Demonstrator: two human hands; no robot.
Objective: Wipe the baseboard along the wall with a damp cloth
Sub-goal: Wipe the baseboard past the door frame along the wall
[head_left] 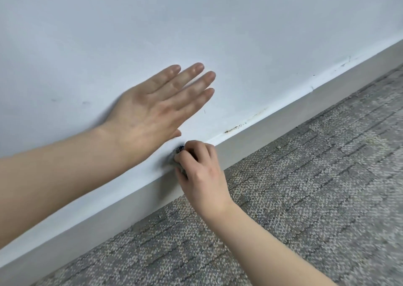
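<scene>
A grey baseboard (283,122) runs diagonally from lower left to upper right where the white wall (196,24) meets the carpet. My right hand (201,172) grips a small bunched grey cloth (177,155) and presses it against the baseboard's top edge. Most of the cloth is hidden under my fingers; only a dark scrap shows. My left hand (157,111) lies flat on the wall just above, fingers straight and together. Dark dirt marks (237,127) sit along the baseboard's top edge to the right of the cloth.
Grey patterned carpet (305,198) covers the floor below the baseboard. Small crumbs lie on the carpet beside the baseboard. More scuffs (346,62) mark the wall seam farther right.
</scene>
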